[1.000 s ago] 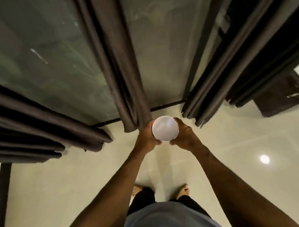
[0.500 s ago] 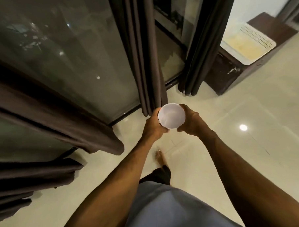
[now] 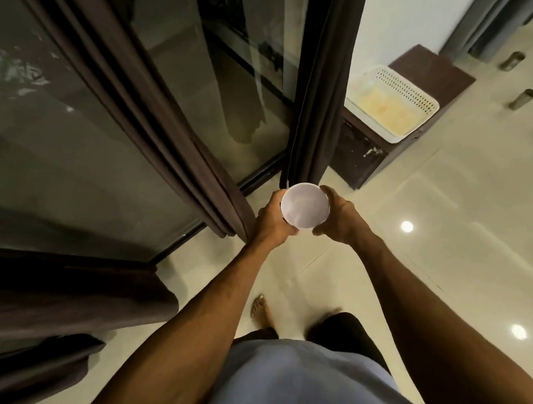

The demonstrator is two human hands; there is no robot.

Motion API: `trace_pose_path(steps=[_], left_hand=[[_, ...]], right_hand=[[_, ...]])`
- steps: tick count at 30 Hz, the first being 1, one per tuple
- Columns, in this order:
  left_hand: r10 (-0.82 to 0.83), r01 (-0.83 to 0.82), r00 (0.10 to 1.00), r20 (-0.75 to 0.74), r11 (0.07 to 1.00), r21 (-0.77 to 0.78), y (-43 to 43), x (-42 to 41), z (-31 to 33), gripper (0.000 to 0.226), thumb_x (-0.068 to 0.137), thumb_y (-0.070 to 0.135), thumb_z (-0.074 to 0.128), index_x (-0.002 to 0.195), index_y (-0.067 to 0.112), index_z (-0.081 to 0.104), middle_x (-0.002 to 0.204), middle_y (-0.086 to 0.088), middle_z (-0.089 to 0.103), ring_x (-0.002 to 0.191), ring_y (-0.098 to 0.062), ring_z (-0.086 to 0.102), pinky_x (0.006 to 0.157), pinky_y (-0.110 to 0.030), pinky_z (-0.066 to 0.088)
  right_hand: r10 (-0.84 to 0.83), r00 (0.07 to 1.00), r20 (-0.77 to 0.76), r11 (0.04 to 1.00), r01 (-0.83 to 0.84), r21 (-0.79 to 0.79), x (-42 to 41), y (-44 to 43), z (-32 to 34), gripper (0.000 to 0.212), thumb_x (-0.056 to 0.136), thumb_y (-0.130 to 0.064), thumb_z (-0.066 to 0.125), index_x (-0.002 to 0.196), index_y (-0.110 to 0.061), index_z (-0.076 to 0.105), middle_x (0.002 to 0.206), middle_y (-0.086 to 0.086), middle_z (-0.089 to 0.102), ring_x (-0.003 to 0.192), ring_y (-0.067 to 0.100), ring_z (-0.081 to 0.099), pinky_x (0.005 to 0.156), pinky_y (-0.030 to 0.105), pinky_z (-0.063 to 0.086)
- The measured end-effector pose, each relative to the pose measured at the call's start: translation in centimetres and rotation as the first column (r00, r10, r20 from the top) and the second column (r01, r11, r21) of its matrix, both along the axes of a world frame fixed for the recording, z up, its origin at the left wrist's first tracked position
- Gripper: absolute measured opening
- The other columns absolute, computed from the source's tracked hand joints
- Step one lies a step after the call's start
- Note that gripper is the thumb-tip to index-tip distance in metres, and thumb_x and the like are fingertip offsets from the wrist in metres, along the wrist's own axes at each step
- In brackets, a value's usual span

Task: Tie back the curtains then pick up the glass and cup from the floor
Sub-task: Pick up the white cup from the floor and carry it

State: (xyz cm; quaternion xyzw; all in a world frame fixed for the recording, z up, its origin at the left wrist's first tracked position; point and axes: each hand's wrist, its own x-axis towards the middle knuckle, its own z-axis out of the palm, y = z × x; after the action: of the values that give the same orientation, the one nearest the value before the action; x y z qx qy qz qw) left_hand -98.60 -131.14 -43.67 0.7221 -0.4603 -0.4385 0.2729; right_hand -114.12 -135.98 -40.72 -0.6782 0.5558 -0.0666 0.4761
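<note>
Dark curtains (image 3: 210, 198) just beyond the cup (image 3: 305, 206), white basket (image 3: 407, 92) on brown cabinet (image 3: 358, 155)

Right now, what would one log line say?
held: white cup | left hand: holds cup | right hand: holds cup | place: beside curtain, above floor

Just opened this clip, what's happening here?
A person stands on the floor by a glass door, holding a white cup with both hands: the left hand and right hand curl round its sides. The cup is off the floor. The dark curtains hang gathered in bunches; no tie shows. No drinking glass can be made out. A basket sits on a cabinet to the right.
</note>
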Motion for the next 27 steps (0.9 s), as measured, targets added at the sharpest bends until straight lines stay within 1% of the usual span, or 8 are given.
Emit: trace_pose_path(steps=[1, 4, 8, 13, 16, 18, 22, 27], left_hand=[[0.009, -0.009, 1.0, 0.021, 1.0, 0.01, -1.1, -0.6, -0.2, 0.081, 0.07, 0.022, 0.083, 0.138, 0.025, 0.04, 0.13, 0.001, 0.054, 0.118, -0.02, 0.052, 0.094, -0.034, 0.052], [0.039, -0.04, 0.997, 0.061, 0.999, 0.02, -4.1, -3.0, -0.3, 0.082, 0.071, 0.024, 0.082, 0.14, 0.026, 0.038, 0.13, 0.003, 0.053, 0.115, -0.016, 0.051, 0.092, -0.028, 0.047], [0.079, -0.082, 0.993, 0.085, 0.996, 0.029, -8.5, -7.1, 0.5, 0.084, 0.07, 0.018, 0.082, 0.14, 0.028, 0.037, 0.131, 0.002, 0.054, 0.117, -0.02, 0.05, 0.096, -0.038, 0.049], [0.156, -0.157, 0.986, 0.053, 0.987, 0.032, -14.0, -12.7, 1.3, 0.085, 0.066, 0.016, 0.084, 0.137, 0.031, 0.039, 0.129, 0.002, 0.054, 0.118, -0.023, 0.05, 0.098, -0.043, 0.046], [0.192, -0.193, 0.981, 0.027, 0.981, 0.013, -17.0, -15.3, 1.4, 0.089, 0.064, 0.015, 0.085, 0.138, 0.031, 0.037, 0.129, 0.002, 0.054, 0.119, -0.024, 0.049, 0.096, -0.042, 0.046], [0.214, -0.214, 0.977, 0.011, 0.977, -0.001, -19.4, -16.7, 1.6, 0.089, 0.063, 0.014, 0.085, 0.137, 0.032, 0.038, 0.13, 0.002, 0.054, 0.119, -0.024, 0.049, 0.096, -0.041, 0.048], [0.253, -0.254, 0.967, -0.006, 0.967, -0.034, -25.0, -18.5, 1.8, 0.087, 0.061, 0.013, 0.085, 0.135, 0.031, 0.042, 0.129, 0.003, 0.055, 0.118, -0.021, 0.05, 0.089, -0.03, 0.045], [0.257, -0.257, 0.966, -0.001, 0.965, -0.054, -33.0, -20.1, 2.0, 0.084, 0.063, 0.016, 0.085, 0.135, 0.026, 0.044, 0.13, 0.001, 0.055, 0.119, -0.022, 0.05, 0.09, -0.028, 0.041]], right_hand=[[0.009, 1.0, -0.001, 1.0, -0.009, 0.005, -0.6, -1.2, -0.2, 0.082, 0.067, -0.003, 0.082, 0.138, -0.018, 0.043, 0.124, 0.005, 0.06, 0.112, 0.023, 0.059, 0.084, 0.026, 0.046], [0.037, 0.999, -0.011, 0.999, -0.037, 0.017, -2.8, -4.8, -0.8, 0.088, 0.067, -0.005, 0.082, 0.142, -0.019, 0.038, 0.13, 0.006, 0.057, 0.115, 0.023, 0.058, 0.093, 0.033, 0.05], [0.087, 0.996, 0.017, 0.996, -0.088, 0.012, -7.0, -10.1, -0.8, 0.087, 0.068, -0.005, 0.081, 0.142, -0.019, 0.038, 0.128, 0.002, 0.057, 0.102, 0.007, 0.052, 0.071, 0.008, 0.04], [0.152, 0.988, -0.007, 0.988, -0.152, 0.023, -12.1, -16.8, -0.1, 0.087, 0.071, -0.001, 0.08, 0.145, -0.016, 0.036, 0.135, 0.006, 0.054, 0.116, 0.017, 0.055, 0.077, 0.008, 0.044], [0.216, 0.973, -0.085, 0.973, -0.221, -0.058, -14.2, -20.0, 0.8, 0.091, 0.074, -0.007, 0.082, 0.148, -0.014, 0.03, 0.143, 0.007, 0.048, 0.129, 0.026, 0.048, 0.103, 0.035, 0.043], [0.249, 0.955, -0.161, 0.957, -0.268, -0.113, -15.4, -22.5, 1.2, 0.095, 0.075, -0.01, 0.082, 0.15, -0.013, 0.026, 0.147, 0.009, 0.044, 0.133, 0.031, 0.045, 0.11, 0.044, 0.038], [0.246, 0.952, -0.18, 0.953, -0.272, -0.136, -17.1, -28.1, 1.6, 0.099, 0.073, -0.01, 0.083, 0.152, -0.011, 0.023, 0.148, 0.013, 0.044, 0.133, 0.036, 0.044, 0.109, 0.042, 0.037], [0.254, 0.947, -0.198, 0.949, -0.284, -0.136, -18.3, -36.0, 2.0, 0.098, 0.072, -0.013, 0.084, 0.15, -0.013, 0.024, 0.146, 0.013, 0.045, 0.129, 0.038, 0.046, 0.106, 0.047, 0.041]])
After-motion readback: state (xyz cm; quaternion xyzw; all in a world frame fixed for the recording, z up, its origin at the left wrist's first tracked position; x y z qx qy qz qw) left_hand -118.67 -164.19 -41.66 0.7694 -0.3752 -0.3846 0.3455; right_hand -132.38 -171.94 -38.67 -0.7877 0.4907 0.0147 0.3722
